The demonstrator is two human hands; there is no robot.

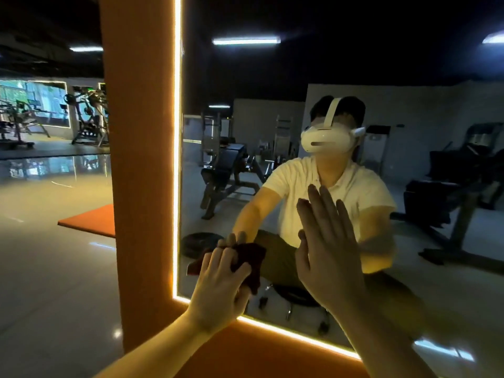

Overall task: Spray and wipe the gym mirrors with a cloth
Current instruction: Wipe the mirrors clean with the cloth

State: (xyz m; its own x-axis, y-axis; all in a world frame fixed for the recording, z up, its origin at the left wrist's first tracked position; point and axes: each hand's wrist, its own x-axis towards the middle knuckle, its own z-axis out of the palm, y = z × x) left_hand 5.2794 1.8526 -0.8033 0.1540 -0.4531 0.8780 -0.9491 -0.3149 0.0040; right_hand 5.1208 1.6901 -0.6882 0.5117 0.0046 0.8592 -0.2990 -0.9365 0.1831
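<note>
A large gym mirror (341,77) with a lit edge strip fills the right of the view. My left hand (218,285) presses a dark red cloth (252,257) against the glass near its lower left corner, fingers curled round the cloth. My right hand (327,249) lies flat on the mirror to the right of the cloth, fingers straight and pointing up. The glass reflects a seated person with both arms reaching forward. No spray bottle is in view.
An orange padded frame (139,159) borders the mirror on the left and below. A glossy tiled floor (41,255) spreads to the left, with an orange mat (90,221) on it and gym machines (87,118) at the back.
</note>
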